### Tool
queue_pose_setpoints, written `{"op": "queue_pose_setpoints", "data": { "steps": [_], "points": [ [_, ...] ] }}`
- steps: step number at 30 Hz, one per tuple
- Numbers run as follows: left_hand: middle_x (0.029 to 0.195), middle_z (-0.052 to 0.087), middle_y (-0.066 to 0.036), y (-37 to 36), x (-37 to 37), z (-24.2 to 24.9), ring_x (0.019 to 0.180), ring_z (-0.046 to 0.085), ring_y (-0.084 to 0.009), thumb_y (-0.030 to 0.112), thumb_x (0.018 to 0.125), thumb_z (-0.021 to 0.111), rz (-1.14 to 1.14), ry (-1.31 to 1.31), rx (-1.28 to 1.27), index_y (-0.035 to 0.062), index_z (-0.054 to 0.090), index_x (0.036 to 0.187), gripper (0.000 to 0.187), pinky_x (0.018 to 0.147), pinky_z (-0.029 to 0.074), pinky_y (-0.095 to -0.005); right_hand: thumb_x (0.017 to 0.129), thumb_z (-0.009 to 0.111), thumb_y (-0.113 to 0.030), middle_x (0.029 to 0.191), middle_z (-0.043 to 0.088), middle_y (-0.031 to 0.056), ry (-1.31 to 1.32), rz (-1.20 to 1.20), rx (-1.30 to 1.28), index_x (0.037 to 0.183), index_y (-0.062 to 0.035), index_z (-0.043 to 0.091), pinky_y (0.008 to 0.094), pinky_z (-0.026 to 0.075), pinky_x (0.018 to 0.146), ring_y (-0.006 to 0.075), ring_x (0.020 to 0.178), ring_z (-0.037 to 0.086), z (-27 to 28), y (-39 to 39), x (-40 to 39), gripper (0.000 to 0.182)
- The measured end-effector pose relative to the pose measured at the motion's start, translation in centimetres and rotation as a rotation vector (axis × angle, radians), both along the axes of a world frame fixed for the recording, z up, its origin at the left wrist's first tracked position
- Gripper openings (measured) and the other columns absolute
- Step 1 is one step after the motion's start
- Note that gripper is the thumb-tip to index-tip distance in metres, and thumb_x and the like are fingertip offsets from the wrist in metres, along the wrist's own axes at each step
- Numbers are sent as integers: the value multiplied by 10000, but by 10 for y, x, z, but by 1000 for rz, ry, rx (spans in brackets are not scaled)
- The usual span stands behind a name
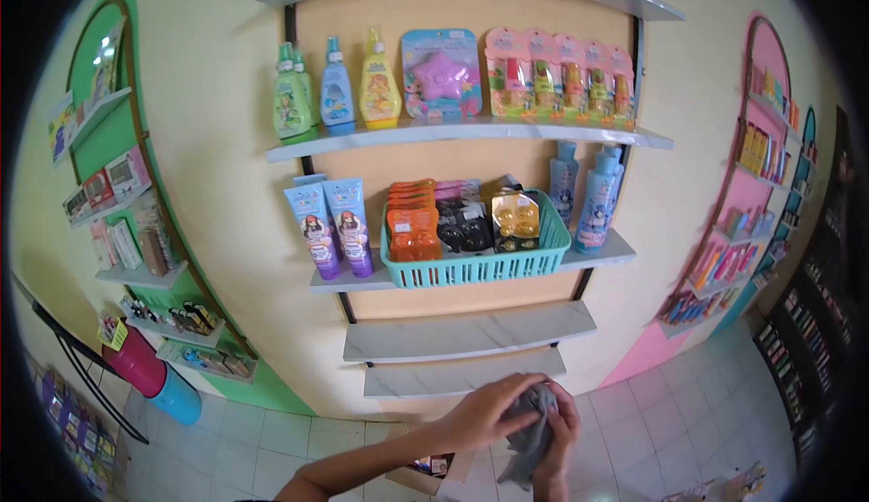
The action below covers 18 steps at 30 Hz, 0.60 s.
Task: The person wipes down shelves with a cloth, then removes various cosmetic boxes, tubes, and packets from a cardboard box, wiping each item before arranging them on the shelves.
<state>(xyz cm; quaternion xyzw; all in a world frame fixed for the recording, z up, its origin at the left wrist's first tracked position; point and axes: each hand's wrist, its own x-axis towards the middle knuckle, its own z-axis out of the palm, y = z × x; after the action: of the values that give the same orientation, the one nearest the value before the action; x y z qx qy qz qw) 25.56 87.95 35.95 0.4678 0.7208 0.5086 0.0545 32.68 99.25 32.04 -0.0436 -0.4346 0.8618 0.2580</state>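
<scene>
A crumpled grey cloth (528, 443) is bunched between my two hands at the lower middle of the head view. My left hand (484, 416) comes in from the left, its fingers closed over the top of the cloth. Around the cloth's right side, my right hand (559, 425) has its fingers wrapped. Just beyond my hands are two bare marbled shelves, the lower one (462, 372) nearest and the upper one (471, 332) above it. Below my left forearm, an open cardboard box (416, 480) with small packages stands on the floor, partly hidden.
A teal basket (480, 271) of carded items sits on a higher shelf, between purple tubes (348, 230) and blue bottles (597, 203). Spray bottles (337, 90) line the shelf above. Side walls carry stocked shelves; a pink bin (136, 362) stands left.
</scene>
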Motion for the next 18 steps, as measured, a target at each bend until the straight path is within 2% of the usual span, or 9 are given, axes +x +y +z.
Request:
{"op": "queue_pose_setpoints", "data": {
  "steps": [3,6,10,12,13,14,15,16,18],
  "points": [
    [856,570,-125,-16,-6,6,771,583,-239,-34,692,577,205,70,143,5,528,945,261,613,454,-301,759,498,-20,1037,525,115,-17,44,64,1097,26,482,298,365,888,180,989,481,15,-17,-5,342],
    [801,558,-126,-34,-1,6,712,571,-223,-74,673,534,397,256,160,9,541,910,252,587,441,-288,743,558,14,1000,531,103,64,82,308,1076,32,476,288,403,842,162,947,498,22,-30,-8,344],
    [720,523,-108,-55,0,18,626,522,-199,-105,655,501,661,355,233,15,555,885,265,546,398,-241,729,612,4,937,532,89,-230,277,514,961,38,511,251,456,692,132,822,531,17,-25,0,255],
    [724,531,-76,-53,-7,4,629,507,-150,-63,666,516,656,293,277,8,548,877,225,548,382,-221,715,628,-8,946,524,96,-1,553,662,879,29,565,277,428,750,154,898,512,19,-14,9,180],
    [735,539,-56,-49,-7,-6,645,499,-121,-24,676,531,535,2,347,6,545,870,197,562,383,-213,684,653,-16,985,509,104,181,381,695,824,19,597,306,380,830,176,994,471,23,-15,7,155],
    [746,546,-37,-44,-7,-18,661,490,-93,15,685,547,407,-287,408,3,541,864,179,575,384,-205,666,680,-94,1078,485,129,246,291,567,860,34,594,328,322,900,199,1076,420,26,-17,4,248],
    [768,554,-14,-36,-3,-34,704,481,-67,83,694,570,351,-299,434,0,532,861,191,598,396,-203,667,684,-136,1107,472,135,227,274,459,922,28,572,320,332,896,200,1068,430,22,-15,-4,323],
    [764,575,-111,-31,5,-44,723,554,-155,11,724,502,386,-239,330,-21,525,917,197,645,424,-257,668,688,-177,1136,459,140,214,257,352,983,22,551,313,342,892,200,1060,441,18,-14,-10,397],
    [790,571,-157,-22,17,-51,713,574,-243,19,687,513,353,-322,269,-21,526,928,245,640,430,-276,673,683,-208,1150,456,143,188,323,222,1057,7,503,310,358,883,199,1048,454,19,-20,-12,475]
  ]
}}
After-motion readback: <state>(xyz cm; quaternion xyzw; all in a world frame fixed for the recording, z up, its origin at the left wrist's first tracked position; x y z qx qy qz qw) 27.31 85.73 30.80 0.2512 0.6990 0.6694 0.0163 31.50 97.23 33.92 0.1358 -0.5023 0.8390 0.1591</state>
